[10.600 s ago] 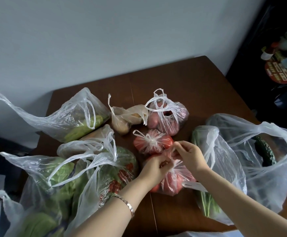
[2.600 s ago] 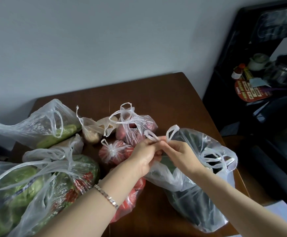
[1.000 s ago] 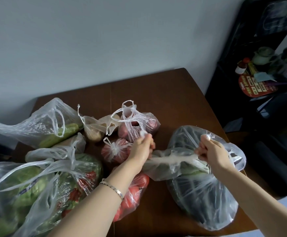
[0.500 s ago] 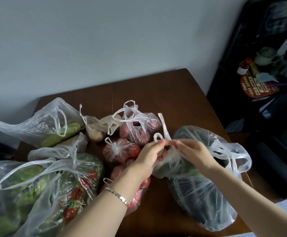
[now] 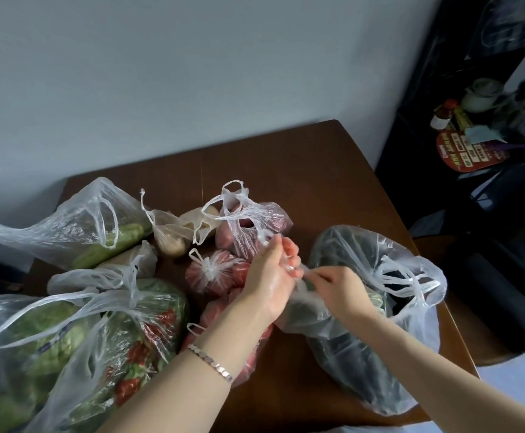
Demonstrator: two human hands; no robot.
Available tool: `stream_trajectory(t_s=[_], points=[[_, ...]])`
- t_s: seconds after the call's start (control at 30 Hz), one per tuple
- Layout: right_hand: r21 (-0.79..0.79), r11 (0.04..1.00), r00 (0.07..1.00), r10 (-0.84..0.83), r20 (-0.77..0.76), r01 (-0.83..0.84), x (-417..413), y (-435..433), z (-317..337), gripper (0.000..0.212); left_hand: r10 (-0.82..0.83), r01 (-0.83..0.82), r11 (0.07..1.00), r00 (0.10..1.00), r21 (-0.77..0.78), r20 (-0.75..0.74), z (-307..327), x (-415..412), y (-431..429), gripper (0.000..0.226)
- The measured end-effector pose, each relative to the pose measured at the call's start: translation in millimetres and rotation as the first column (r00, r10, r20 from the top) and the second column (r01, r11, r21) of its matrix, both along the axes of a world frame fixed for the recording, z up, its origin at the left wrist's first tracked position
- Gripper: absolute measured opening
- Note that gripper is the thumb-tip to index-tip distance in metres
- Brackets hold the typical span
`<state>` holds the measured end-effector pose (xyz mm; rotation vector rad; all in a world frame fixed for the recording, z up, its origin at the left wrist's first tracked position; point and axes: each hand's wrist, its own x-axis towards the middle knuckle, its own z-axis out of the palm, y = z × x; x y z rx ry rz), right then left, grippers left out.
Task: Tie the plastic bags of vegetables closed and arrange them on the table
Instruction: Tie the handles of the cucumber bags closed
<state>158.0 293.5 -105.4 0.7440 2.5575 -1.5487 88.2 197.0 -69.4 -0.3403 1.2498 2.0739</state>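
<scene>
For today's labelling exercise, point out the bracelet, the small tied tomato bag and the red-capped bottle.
bracelet [image 5: 210, 363], head view, its metal links.
small tied tomato bag [image 5: 208, 267], head view, its knot.
red-capped bottle [image 5: 440, 117], head view, its body.

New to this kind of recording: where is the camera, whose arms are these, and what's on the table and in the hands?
There is no machine: a person wears one wide-angle camera on the head, looking forward and down. The left hand, with the bracelet, and the right hand both pinch the handles of a clear bag of greens, apparently tying them. It lies on a table against a bigger bag of dark vegetables. A knotted bag of tomatoes sits beside the left hand; an untied bag of green vegetables lies far left. A black shelf stands at the right.
</scene>
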Motion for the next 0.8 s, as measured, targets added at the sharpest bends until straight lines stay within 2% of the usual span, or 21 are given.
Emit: stream_trajectory(t_s=[0.07, 0.1, 0.23, 0.3, 0.33, 0.37, 0.4, 0.43, 0.5, 0.57, 0.6, 0.67, 0.8], points=[[0.142, 0.977, 0.987, 0.161, -0.014, -0.158, 1.6, -6.5, -4.4, 0.025, -0.054, 0.054, 0.998, 0.998, 0.02, 0.024, 2.1, 2.8, 6.2, 0.035], [0.141, 0.968, 0.977, 0.21, -0.019, -0.206, 2.1, -8.5, -5.1, 0.024, -0.067, 0.066, 0.998, 0.997, 0.023, 0.042, 3.2, 3.0, 9.2, 0.036], [-0.158, 0.949, 0.962, 0.262, -0.079, -0.272, 6.4, -5.1, 2.6, 0.034, -0.028, 0.02, 0.998, 0.992, 0.068, 0.126, 6.9, -2.5, 15.7, 0.037], [-0.191, 0.954, 0.973, 0.225, -0.044, -0.229, 12.1, -5.1, 5.8, 0.043, -0.055, 0.055, 0.998, 0.998, 0.0, 0.042, 7.6, -2.9, 13.9, 0.036], [-0.181, 0.964, 0.98, 0.197, -0.024, -0.198, 14.5, -5.7, 5.9, 0.043, -0.134, 0.124, 0.984, 0.988, -0.127, -0.072, 6.9, -1.6, 11.8, 0.034], [-0.188, 0.968, 0.986, 0.168, -0.018, -0.168, 16.2, -6.5, 5.7, 0.042, -0.271, 0.195, 0.925, 0.94, -0.327, -0.206, 5.0, -0.7, 8.1, 0.031], [-0.215, 0.966, 0.989, 0.146, -0.016, -0.146, 17.3, -6.8, 5.3, 0.041, -0.446, 0.245, 0.814, 0.845, -0.527, -0.296, 3.0, 0.4, 3.2, 0.026], [-0.244, 0.961, 0.992, 0.129, -0.01, -0.127, 17.7, -6.6, 4.7, 0.04, -0.61, 0.281, 0.681, 0.729, -0.676, -0.311, 0.8, 1.7, -2.4, 0.024], [-0.323, 0.944, 0.998, 0.067, -0.007, -0.065, 16.8, -5.7, 5.1, 0.034, -0.791, 0.338, 0.476, 0.568, -0.812, -0.228, -6.3, 5.4, -14.1, 0.036], [-0.416, 0.909, 1.0, -0.015, -0.005, 0.011, 14.2, -5.2, 5.4, 0.026, -0.871, 0.331, 0.341, 0.463, -0.88, -0.164, -11.0, 12.3, -23.1, 0.041], [-0.45, 0.892, 0.999, -0.05, 0.0, 0.045, 13.3, -5.0, 5.3, 0.023, -0.889, 0.285, 0.303, 0.428, -0.909, -0.162, -13.4, 15.3, -25.7, 0.042], [-0.506, 0.854, 0.992, -0.125, 0.025, 0.12, 12.7, -4.8, 3.4, 0.019, -0.886, 0.201, 0.317, 0.412, -0.927, -0.213, -20.3, 16.6, -29.4, 0.043], [-0.539, 0.792, 0.955, -0.282, 0.096, 0.287, 12.5, -1.7, -5.1, 0.017, -0.824, 0.131, 0.421, 0.469, -0.897, -0.318, -27.5, 19.9, -34.5, 0.04]])
